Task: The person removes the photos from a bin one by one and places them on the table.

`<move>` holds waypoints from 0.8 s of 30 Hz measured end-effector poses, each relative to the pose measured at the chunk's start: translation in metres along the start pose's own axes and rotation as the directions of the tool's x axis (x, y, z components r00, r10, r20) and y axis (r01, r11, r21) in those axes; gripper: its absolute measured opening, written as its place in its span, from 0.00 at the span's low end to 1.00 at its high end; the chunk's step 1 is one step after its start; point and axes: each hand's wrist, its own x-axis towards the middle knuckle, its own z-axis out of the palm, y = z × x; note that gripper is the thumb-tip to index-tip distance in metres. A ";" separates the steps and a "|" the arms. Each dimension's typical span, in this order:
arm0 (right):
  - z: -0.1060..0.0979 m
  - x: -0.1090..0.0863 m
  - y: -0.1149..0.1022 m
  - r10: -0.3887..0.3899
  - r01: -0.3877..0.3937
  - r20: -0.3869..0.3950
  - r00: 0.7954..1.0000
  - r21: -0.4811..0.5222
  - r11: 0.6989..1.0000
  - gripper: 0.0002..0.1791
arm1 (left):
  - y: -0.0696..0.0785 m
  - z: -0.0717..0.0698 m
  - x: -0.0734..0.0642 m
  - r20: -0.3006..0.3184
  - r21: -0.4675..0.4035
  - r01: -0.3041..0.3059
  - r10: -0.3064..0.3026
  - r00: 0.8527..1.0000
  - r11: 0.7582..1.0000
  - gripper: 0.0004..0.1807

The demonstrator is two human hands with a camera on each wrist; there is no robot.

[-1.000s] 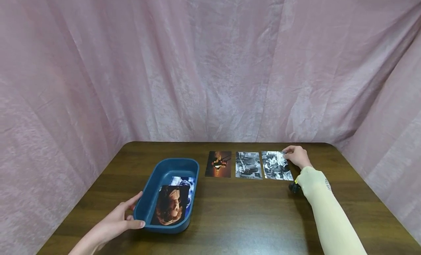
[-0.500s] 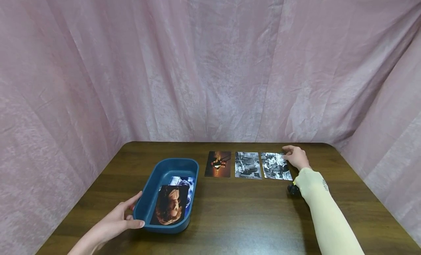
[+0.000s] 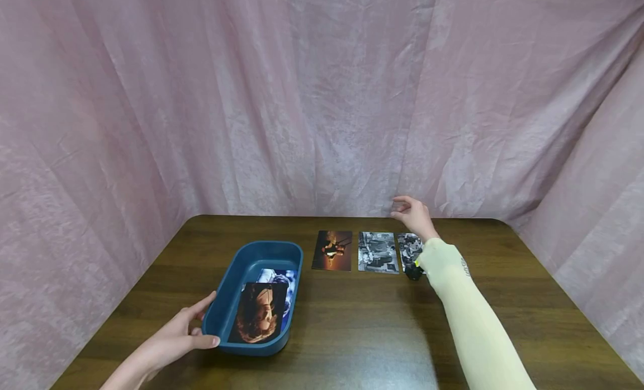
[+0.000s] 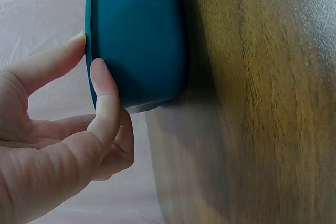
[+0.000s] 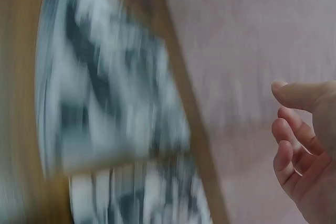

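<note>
My left hand (image 3: 173, 335) pinches the near-left corner of a blue plastic bin (image 3: 251, 350), thumb on the rim. In the left wrist view, fingers (image 4: 105, 85) lie against the bin's outer wall. Inside the bin, a dark portrait photo (image 3: 263, 314) overlaps a bluish photo (image 3: 278, 277). My right hand (image 3: 416, 218) is raised over the table's far edge, fingers loosely bent and holding nothing. Below it, a black-and-white photo (image 3: 408, 246) is partly hidden by the wrist. To its left lie another black-and-white photo (image 3: 378, 252) and an orange-brown photo (image 3: 332, 250), forming a row.
The brown wooden table (image 3: 362, 328) reaches back to a pink velvet curtain (image 3: 322, 110), which also hangs at both sides. A small black device (image 3: 414, 272) sits under the right wrist, on a pale sleeve (image 3: 468, 312).
My right hand has let go of the rightmost photo's corner, lifted, and moved left. The left hand keeps its grip on the bin, and the photos lie in the same row.
</note>
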 end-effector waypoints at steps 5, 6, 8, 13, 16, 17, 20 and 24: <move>0.041 0.015 -0.060 -0.059 0.051 0.056 0.997 0.130 0.990 0.24 | -0.001 -0.002 -0.002 0.031 -0.017 -0.036 0.036 0.999 0.999 0.54; 0.050 0.016 -0.071 -0.071 0.060 0.066 0.995 0.158 0.986 0.24 | -0.001 -0.003 -0.002 0.038 -0.019 -0.047 0.048 0.998 0.999 0.54; 0.068 0.018 -0.094 -0.086 0.066 0.084 0.993 0.219 0.974 0.23 | -0.001 -0.003 -0.003 0.042 -0.021 -0.057 0.058 0.997 0.998 0.54; 0.115 0.014 -0.154 -0.129 0.104 0.053 0.990 0.333 0.937 0.18 | -0.001 -0.003 -0.003 0.036 -0.012 -0.062 0.062 0.997 0.998 0.53; 0.145 0.007 -0.183 -0.155 0.139 0.013 0.988 0.370 0.919 0.16 | 0.000 -0.002 -0.003 0.029 -0.011 -0.049 0.050 0.998 0.999 0.53; 0.155 0.004 -0.192 -0.164 0.150 0.004 0.986 0.379 0.913 0.16 | 0.000 -0.001 -0.003 0.030 -0.011 -0.051 0.051 0.998 0.999 0.53; 0.181 -0.010 -0.212 -0.173 0.159 0.000 0.985 0.406 0.900 0.15 | 0.000 0.001 -0.002 0.030 -0.015 -0.044 0.045 0.999 0.999 0.53; 0.208 -0.031 -0.226 -0.177 0.155 0.004 0.984 0.454 0.877 0.11 | 0.002 0.003 -0.001 0.024 -0.015 -0.042 0.043 0.999 0.999 0.53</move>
